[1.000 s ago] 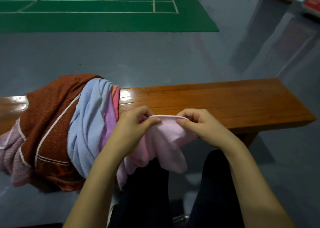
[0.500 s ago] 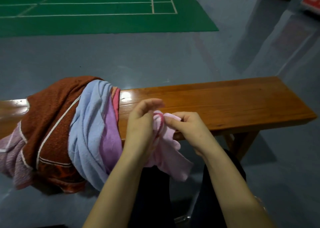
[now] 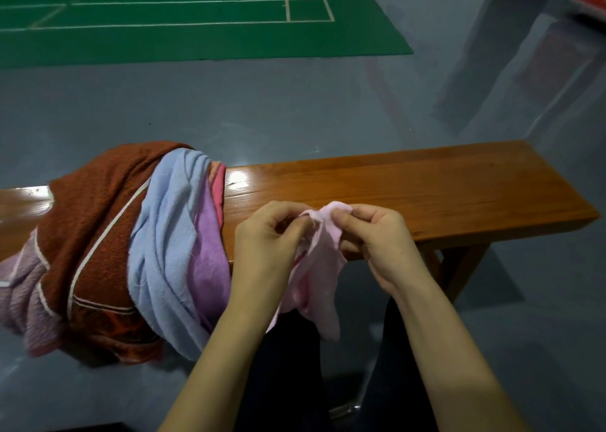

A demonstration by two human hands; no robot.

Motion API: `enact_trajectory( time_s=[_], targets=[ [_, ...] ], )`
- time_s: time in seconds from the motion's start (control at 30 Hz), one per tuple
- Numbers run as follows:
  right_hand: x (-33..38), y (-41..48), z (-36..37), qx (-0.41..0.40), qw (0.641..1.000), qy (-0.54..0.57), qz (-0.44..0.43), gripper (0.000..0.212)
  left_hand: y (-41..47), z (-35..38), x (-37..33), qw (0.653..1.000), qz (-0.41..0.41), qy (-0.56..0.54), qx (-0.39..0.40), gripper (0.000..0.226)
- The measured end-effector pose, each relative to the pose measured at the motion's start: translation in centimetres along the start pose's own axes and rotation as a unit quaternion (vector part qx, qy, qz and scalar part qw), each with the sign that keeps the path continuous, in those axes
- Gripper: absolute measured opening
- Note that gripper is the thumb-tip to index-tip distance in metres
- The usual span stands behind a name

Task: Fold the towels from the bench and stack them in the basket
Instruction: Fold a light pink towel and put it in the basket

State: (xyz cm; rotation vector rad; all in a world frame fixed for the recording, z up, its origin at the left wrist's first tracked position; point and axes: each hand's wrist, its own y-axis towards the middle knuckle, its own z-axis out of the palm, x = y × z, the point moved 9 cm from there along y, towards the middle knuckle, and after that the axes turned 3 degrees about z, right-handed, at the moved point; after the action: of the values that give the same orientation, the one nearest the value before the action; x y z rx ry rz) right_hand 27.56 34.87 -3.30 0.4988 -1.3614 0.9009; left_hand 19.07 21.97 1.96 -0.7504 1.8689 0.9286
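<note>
- The left hand (image 3: pixel 265 234) and the right hand (image 3: pixel 380 238) hold a small pink towel (image 3: pixel 319 267) between them, just in front of the near edge of the bench (image 3: pixel 410 185).
- The left hand's fingers (image 3: pixel 295 225) are curled and pinch the towel's top edge against the thumb.
- The right hand's fingers (image 3: pixel 347 216) are curled as well, thumb and forefinger pinching the same top edge beside the left hand, so that the two hands are close together with a small fold of cloth bunched up between them.
- The rest of the pink towel hangs loose and crumpled below the hands, over the person's dark-clad lap, and does not lie on the bench.
- A heap of unfolded towels covers the left part of the bench and drapes over its near edge: a rust-brown towel (image 3: pixel 95 221) with white stripes, a light blue towel (image 3: pixel 164 251) across it, a purple towel (image 3: pixel 206 261) beside the blue one, and a mauve striped towel (image 3: pixel 23 293) hanging at the far left.
- The right part of the bench top is bare glossy wood.
- Beyond the far edge of the bench lies a grey floor (image 3: pixel 295 103), and further off a green court mat (image 3: pixel 180 31) with white lines.
</note>
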Motion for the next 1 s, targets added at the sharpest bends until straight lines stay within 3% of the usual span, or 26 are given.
enact_trajectory(
  time_s=[0.13, 0.27, 0.43, 0.63, 0.8, 1.0],
  targets=[
    [0.7, -0.6, 1.1, 0.071, 0.997, 0.021, 0.004, 0.020, 0.0, 0.3, -0.9, 0.995, 0.034, 0.088, 0.019, 0.012],
    [1.0, -1.1, 1.7, 0.107, 0.994, 0.032, -0.002, 0.024, 0.2, 0.7, -1.5, 0.986, 0.037, 0.157, 0.039, 0.032],
    [1.2, -1.5, 2.2, 0.127, 0.992, 0.021, -0.012, 0.024, 0.5, 1.1, -0.9, 0.987, 0.003, 0.151, 0.061, 0.040],
    [1.4, -1.4, 1.8, 0.096, 0.995, -0.013, -0.033, 0.018, 0.5, 1.6, -0.7, 0.982, -0.004, 0.156, 0.111, 0.023],
    [1.0, -1.1, 1.2, 0.095, 0.994, -0.047, -0.019, 0.022, 0.4, 1.3, -0.7, 0.991, 0.009, 0.048, 0.124, 0.010],
    [0.7, -1.0, 1.1, 0.098, 0.994, -0.051, -0.011, 0.020, 0.7, 1.3, -0.8, 0.989, 0.042, 0.081, 0.117, 0.006]
  ],
)
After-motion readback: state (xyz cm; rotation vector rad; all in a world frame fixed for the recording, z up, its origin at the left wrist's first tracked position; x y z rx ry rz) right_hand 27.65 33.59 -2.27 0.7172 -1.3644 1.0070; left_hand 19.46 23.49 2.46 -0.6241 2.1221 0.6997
